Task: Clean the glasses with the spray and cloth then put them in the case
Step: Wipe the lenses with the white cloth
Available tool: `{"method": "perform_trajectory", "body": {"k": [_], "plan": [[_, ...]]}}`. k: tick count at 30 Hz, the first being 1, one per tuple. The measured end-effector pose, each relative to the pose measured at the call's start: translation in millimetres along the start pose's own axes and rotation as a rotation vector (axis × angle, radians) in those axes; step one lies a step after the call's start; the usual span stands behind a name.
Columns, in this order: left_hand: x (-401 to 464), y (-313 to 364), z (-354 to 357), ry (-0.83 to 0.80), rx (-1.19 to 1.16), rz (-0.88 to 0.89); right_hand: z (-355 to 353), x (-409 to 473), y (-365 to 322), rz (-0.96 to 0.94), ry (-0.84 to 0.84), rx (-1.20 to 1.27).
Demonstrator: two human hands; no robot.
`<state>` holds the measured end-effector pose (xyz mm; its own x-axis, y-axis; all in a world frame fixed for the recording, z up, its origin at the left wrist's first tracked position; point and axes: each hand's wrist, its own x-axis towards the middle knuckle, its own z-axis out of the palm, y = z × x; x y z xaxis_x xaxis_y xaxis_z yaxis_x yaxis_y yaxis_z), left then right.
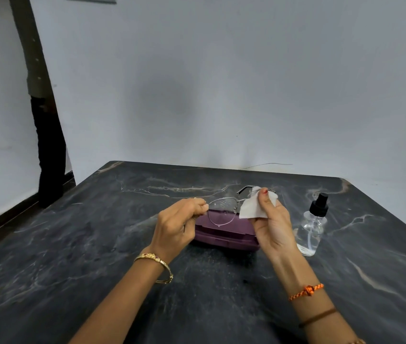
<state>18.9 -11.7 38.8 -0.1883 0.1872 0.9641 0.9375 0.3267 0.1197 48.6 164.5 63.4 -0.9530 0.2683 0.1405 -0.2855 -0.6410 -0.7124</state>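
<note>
Glasses were held above the case and wiped with a cloth.

The glasses (pixel 221 211) were pinched at one end by the left hand (pixel 179 225); a white cloth (pixel 252 207) was gripped around the other lens by the right hand (pixel 272 224). Beneath them, a shut purple case (pixel 224 235) was seen on the dark worktop (pixel 97 244), the spray bottle (pixel 312 228) just beside it.
</note>
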Motion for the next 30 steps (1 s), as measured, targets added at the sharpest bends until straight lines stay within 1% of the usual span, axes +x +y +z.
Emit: {"method": "perform_trajectory", "body": {"k": [8,12,15,17,20,24,27,30], "plan": [[-0.1,-5.8,-6.2,0.002,0.052,-0.035,-10.3,-1.4,-17.0,-0.025,-0.236,-0.427],[2.6,-5.1,-7.9,0.014,0.093,-0.048,-15.9,-1.5,-24.7,-0.043,-0.257,-0.623],[3.5,-5.6,-6.8,0.032,0.117,-0.066,-18.1,-2.3,-26.8,-0.061,-0.255,-0.716],[3.7,-5.6,-5.4,0.069,0.119,-0.086,-16.9,-2.6,-26.4,-0.069,-0.240,-0.710],[4.0,-5.2,-4.6,0.164,0.115,-0.133,-15.1,-1.2,-23.0,-0.072,-0.221,-0.639],[5.3,-2.2,-5.1,0.292,0.093,-0.204,-12.6,1.2,-15.2,-0.012,-0.200,-0.459],[5.9,-2.0,-5.5,0.321,0.094,-0.240,-10.5,3.7,-11.7,0.078,-0.150,-0.304],[6.1,-3.1,-7.9,0.346,0.105,-0.269,-11.3,6.2,-8.3,0.126,-0.096,-0.203]]}}
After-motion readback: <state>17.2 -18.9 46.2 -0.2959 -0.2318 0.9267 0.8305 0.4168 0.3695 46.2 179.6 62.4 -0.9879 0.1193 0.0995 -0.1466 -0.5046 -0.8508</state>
